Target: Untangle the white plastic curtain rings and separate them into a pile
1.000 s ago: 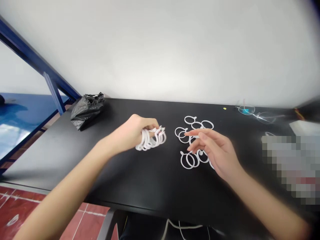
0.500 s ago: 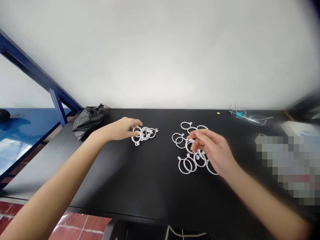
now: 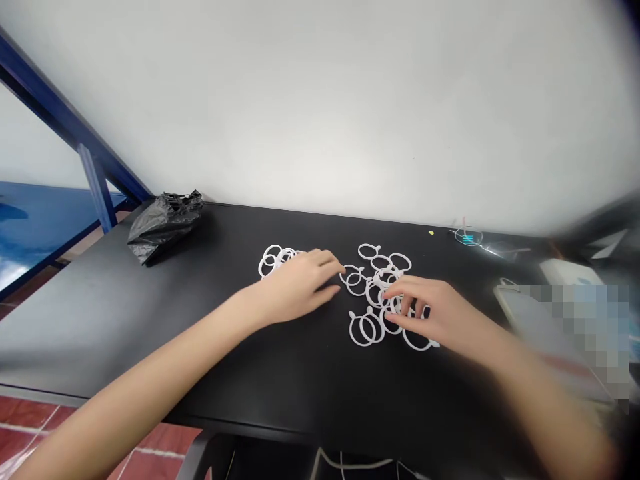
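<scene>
Two groups of white plastic rings with small tabs lie on a black table [image 3: 280,380]. My left hand [image 3: 303,283] hovers between them, thumb and fingers apart with nothing in the gap. Its fingertips come close to the left edge of the right-hand rings [image 3: 367,330]. Partly hidden behind that hand is the smaller left group of rings [image 3: 267,265]. Over the right group, my right hand [image 3: 425,310] has its thumb and fingers parted and curved above several overlapping rings. Whether its fingertips touch a ring I cannot tell.
A crumpled black plastic bag [image 3: 165,227] sits at the back left, beside a blue metal frame [image 3: 97,187]. Eyeglasses [image 3: 470,237] lie at the back right. A blurred, pixelated flat item [image 3: 545,320] is on the right. The white wall [image 3: 320,120] bounds the table behind.
My left hand has moved right, from the left group of rings toward the right group. My right hand has parted its pinched fingers and lowered slightly. The view has shifted a little.
</scene>
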The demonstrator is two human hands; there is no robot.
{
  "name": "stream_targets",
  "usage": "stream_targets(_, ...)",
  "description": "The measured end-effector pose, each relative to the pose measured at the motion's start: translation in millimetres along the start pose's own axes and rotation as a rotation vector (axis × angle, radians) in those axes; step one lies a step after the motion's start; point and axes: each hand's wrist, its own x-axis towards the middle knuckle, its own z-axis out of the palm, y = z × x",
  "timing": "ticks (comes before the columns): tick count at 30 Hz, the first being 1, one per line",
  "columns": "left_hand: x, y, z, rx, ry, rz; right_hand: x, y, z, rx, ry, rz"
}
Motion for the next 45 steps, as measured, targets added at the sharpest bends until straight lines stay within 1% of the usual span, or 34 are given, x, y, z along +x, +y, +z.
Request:
stream_targets(2, 10, 7, 16.9, 0.023, -0.004, 0.054, -2, 4, 3, -0.066, -0.036, -0.015)
stream_targets(4, 16, 7, 31.0, 0.052, -0.022, 0.095, -3, 7, 6, -0.101, -0.035, -0.035)
stream_targets(6, 20, 6, 40.7, 0.062, -0.026, 0.115, -1, 9, 10, -0.127, -0.033, -0.055)
stream_targets(8, 22, 5, 46.8, 0.055, -0.001, 0.114, 3, 11, 13, -0.155, -0.043, -0.069)
stream_targets(11, 23, 4, 52.4, 0.045, 0.020, 0.114, 9, 10, 17, -0.174, -0.065, -0.074)
stream_targets(16, 18, 3, 57.7, 0.030, 0.045, 0.133, 18, 5, 19, -0.208, -0.056, -0.078)
stream_targets(20, 13, 2, 57.7, -0.066, 0.083, 0.127, 20, 3, 19, -0.227, -0.078, -0.089)
stream_targets(25, 11, 1, 56.2, -0.183, 0.100, 0.107, 20, 2, 19, -0.272, -0.025, -0.060)
stream_targets(29, 7, 0, 55.5, -0.273, 0.063, 0.079, 17, 3, 14, -0.147, 0.002, -0.039)
stream_targets(34, 0, 0, 53.2, -0.293, 0.072, 0.024, 14, 11, 15, 0.139, 0.039, 0.128)
stream_targets(37, -4, -1, 52.3, -0.295, 0.091, -0.002, 13, 14, 18, 0.258, 0.080, 0.178)
stream_targets(39, -7, -2, 52.6, -0.276, 0.097, -0.017, 12, 14, 20, 0.299, 0.113, 0.171)
stream_targets(42, -9, -4, 53.3, -0.215, 0.094, -0.027, 11, 13, 24, 0.338, 0.207, 0.163)
stream_targets(45, -9, -3, 53.1, -0.065, 0.134, -0.009, 10, 12, 27, 0.358, 0.294, 0.159)
